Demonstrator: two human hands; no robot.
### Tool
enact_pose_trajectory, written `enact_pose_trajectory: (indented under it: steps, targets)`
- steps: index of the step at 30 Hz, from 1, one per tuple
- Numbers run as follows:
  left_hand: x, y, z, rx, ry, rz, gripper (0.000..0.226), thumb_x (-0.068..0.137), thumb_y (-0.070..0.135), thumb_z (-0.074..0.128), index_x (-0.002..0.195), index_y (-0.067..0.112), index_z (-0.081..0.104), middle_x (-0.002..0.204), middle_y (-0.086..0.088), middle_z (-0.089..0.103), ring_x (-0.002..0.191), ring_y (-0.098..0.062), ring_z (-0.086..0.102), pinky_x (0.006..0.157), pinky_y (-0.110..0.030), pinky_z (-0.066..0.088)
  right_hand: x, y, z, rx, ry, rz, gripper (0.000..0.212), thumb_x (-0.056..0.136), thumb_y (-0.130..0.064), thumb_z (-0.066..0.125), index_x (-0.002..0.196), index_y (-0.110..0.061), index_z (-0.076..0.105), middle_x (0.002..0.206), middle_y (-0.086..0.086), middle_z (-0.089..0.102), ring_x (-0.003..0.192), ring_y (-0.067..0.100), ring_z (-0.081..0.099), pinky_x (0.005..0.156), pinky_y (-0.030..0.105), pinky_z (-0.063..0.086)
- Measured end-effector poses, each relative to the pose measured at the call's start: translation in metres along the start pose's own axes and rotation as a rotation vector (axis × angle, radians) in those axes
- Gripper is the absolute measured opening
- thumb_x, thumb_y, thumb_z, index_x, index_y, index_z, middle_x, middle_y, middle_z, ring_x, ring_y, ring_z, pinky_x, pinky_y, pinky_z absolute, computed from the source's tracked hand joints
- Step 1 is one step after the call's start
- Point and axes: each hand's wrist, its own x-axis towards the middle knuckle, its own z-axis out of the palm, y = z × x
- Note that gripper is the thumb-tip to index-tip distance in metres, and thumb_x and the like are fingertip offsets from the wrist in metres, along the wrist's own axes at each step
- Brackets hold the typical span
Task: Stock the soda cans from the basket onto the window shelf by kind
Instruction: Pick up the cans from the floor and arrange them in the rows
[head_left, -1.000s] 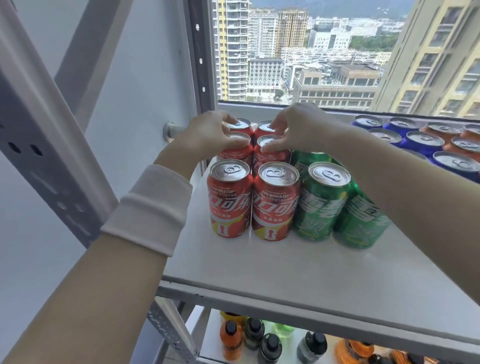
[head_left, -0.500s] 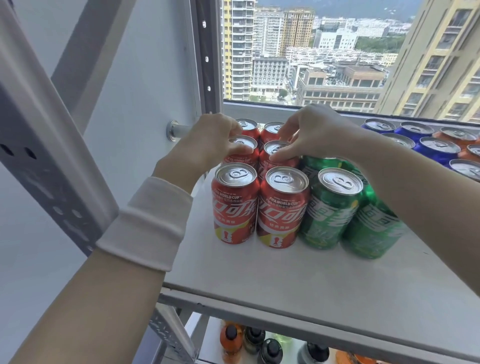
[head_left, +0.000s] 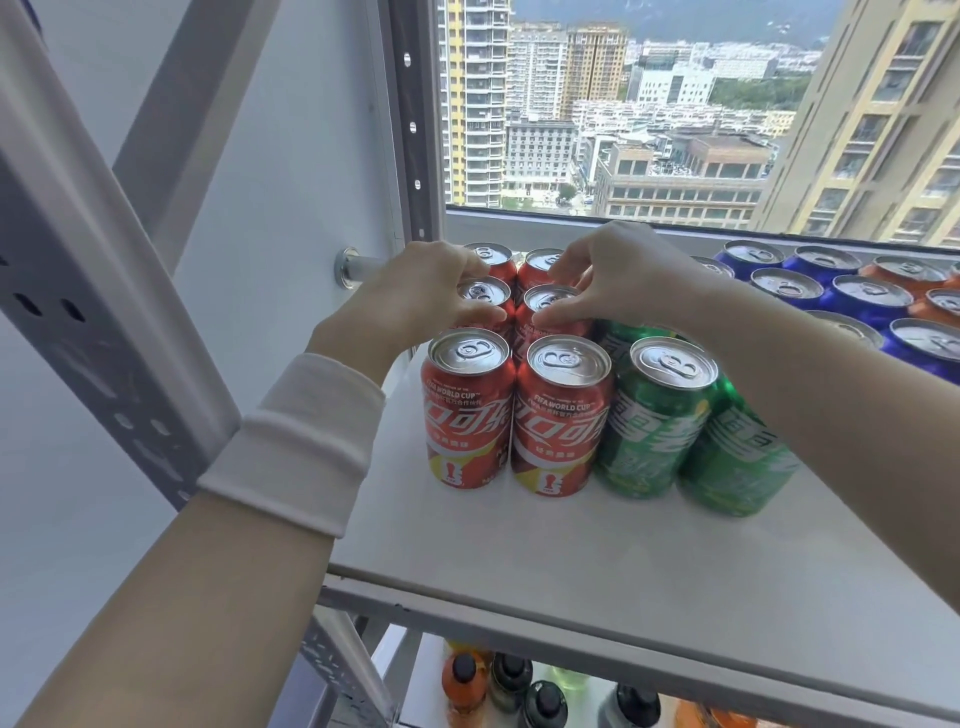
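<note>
On the white window shelf (head_left: 519, 540) red cola cans stand in two columns at the left. My left hand (head_left: 415, 301) grips the rim of the middle-row left red can (head_left: 480, 292). My right hand (head_left: 618, 280) grips the rim of the middle-row right red can (head_left: 545, 300). Two more red cans (head_left: 467, 415) stand in front, and two sit behind by the window. Green soda cans (head_left: 654, 421) stand to the right of the red ones, partly under my right forearm. No basket is in view.
Blue cans (head_left: 862, 301) and orange cans (head_left: 904, 273) fill the shelf's right side. A grey metal upright (head_left: 83, 291) and a wall rod (head_left: 356, 267) stand at the left. Bottles (head_left: 467, 686) sit on the lower shelf. The window lies behind the cans.
Both hands stay on the middle-row red cans; the view has shifted slightly, so the cans sit a little lower in the frame. No can has visibly changed place.
</note>
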Motion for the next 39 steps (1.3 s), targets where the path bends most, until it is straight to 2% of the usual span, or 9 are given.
enact_pose_trajectory:
  steps: [2,5,9,14,18,21,24,31,39]
  targets:
    - [-0.001,0.000,-0.001,0.019,-0.011,0.011,0.059,0.079,0.039,0.068,0.131,0.016,0.052,0.131,-0.005,0.057,0.119,-0.021,0.052,0.098,-0.033,0.041,-0.001,-0.001,0.000,-0.013,0.011,-0.003,0.062,0.071,-0.040,0.075,0.112,0.004,0.062,0.112,0.019,0.065,0.099,0.034,0.060,0.084,0.037,0.048]
    - [-0.002,0.001,-0.002,0.041,-0.039,0.031,0.054,0.081,0.039,0.066,0.130,0.019,0.054,0.134,-0.004,0.055,0.121,-0.020,0.050,0.096,-0.031,0.039,-0.003,-0.002,-0.001,-0.027,0.011,0.003,0.065,0.071,-0.040,0.074,0.111,0.009,0.060,0.115,0.025,0.062,0.107,0.040,0.055,0.094,0.046,0.044]
    - [-0.003,0.003,-0.006,0.048,-0.082,0.050,0.052,0.083,0.036,0.065,0.130,0.018,0.054,0.136,-0.002,0.053,0.123,-0.018,0.048,0.090,-0.023,0.033,-0.006,-0.004,-0.004,-0.025,-0.012,0.008,0.061,0.070,-0.040,0.075,0.109,0.005,0.063,0.113,0.021,0.064,0.105,0.035,0.058,0.091,0.040,0.048]
    - [0.000,0.006,-0.011,0.033,-0.140,0.040,0.049,0.085,0.034,0.064,0.130,0.017,0.055,0.136,-0.001,0.052,0.123,-0.016,0.047,0.087,-0.019,0.031,-0.006,-0.004,-0.003,-0.018,-0.019,0.003,0.064,0.070,-0.042,0.075,0.109,0.008,0.062,0.116,0.023,0.062,0.108,0.038,0.056,0.093,0.044,0.046]
    - [0.008,0.006,-0.014,0.048,-0.192,-0.007,0.049,0.087,0.045,0.055,0.128,0.019,0.054,0.133,-0.001,0.054,0.114,-0.017,0.052,0.084,-0.023,0.036,-0.001,-0.001,-0.005,-0.009,-0.046,-0.021,0.057,0.072,-0.045,0.072,0.112,-0.006,0.064,0.106,0.006,0.065,0.092,0.020,0.058,0.071,0.026,0.045]
    - [0.024,0.004,-0.018,0.005,-0.090,-0.063,0.056,0.086,0.052,0.052,0.131,0.019,0.048,0.128,-0.004,0.057,0.108,-0.018,0.055,0.084,-0.029,0.043,0.013,0.004,-0.015,0.045,0.014,-0.041,0.057,0.075,-0.044,0.069,0.118,-0.007,0.061,0.114,0.004,0.065,0.095,0.014,0.058,0.079,0.020,0.040]
    - [0.047,-0.001,-0.018,-0.050,0.040,-0.059,0.059,0.084,0.041,0.061,0.137,0.021,0.041,0.132,-0.006,0.054,0.114,-0.021,0.053,0.091,-0.031,0.041,0.037,0.009,-0.017,0.009,0.015,0.002,0.058,0.078,-0.041,0.067,0.122,-0.005,0.057,0.123,0.007,0.061,0.107,0.019,0.057,0.086,0.022,0.038]
    - [0.075,-0.018,-0.004,-0.074,-0.194,-0.060,0.056,0.083,0.033,0.066,0.135,0.023,0.047,0.140,-0.004,0.048,0.125,-0.020,0.046,0.095,-0.025,0.034,0.074,0.014,0.000,-0.129,-0.111,0.044,0.064,0.075,-0.045,0.069,0.115,0.005,0.061,0.120,0.017,0.063,0.111,0.030,0.058,0.098,0.040,0.044]
    - [0.076,-0.023,-0.003,-0.118,-0.217,-0.032,0.048,0.082,0.033,0.068,0.127,0.025,0.054,0.137,-0.001,0.051,0.124,-0.019,0.047,0.089,-0.025,0.035,0.069,0.017,-0.003,-0.069,-0.062,0.037,0.053,0.068,-0.036,0.078,0.109,-0.004,0.067,0.111,0.009,0.068,0.101,0.023,0.061,0.087,0.028,0.047]
